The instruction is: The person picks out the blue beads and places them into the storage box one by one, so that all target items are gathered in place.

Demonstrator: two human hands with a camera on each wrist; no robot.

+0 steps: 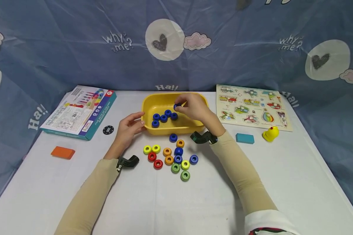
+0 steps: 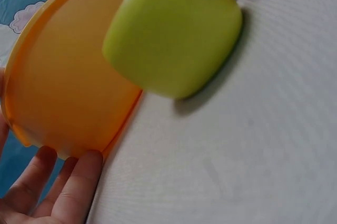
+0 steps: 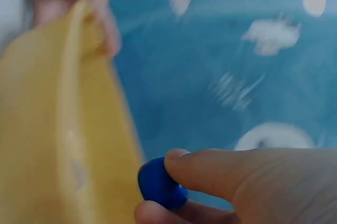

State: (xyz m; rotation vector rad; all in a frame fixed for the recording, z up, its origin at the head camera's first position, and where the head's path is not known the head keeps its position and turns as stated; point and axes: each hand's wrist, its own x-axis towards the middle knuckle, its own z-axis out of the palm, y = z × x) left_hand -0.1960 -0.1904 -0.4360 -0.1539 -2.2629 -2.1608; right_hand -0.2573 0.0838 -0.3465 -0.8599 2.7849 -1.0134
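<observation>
With my right fingers (image 3: 210, 170) pinching a blue bead (image 3: 158, 184) over the upper-middle tray (image 1: 164, 131) and left fingers (image 2: 79, 190) straight against it, I see maybe five blue beads (image 1: 163, 118) inside, four outside blue ones (image 1: 173, 137) below.

Along the left end of the yellow rectangular plastic tub (image 1: 164, 131), a left hand (image 1: 129, 125) touches the wall and blocks that side. A right hand (image 1: 195, 106) reaches in over the tub's right near corner, obstructing its right half; five blue ring-shaped beads (image 1: 163, 118) obstruct the floor farther left. Blue printed fabric (image 1: 176, 75) limits passage behind the tub. Multicoloured ring-shaped beads (image 1: 169, 160) crowd its near side; beyond them, bare white cloth (image 1: 153, 202) leaves room between the sleeved forearms (image 1: 91, 194).
</observation>
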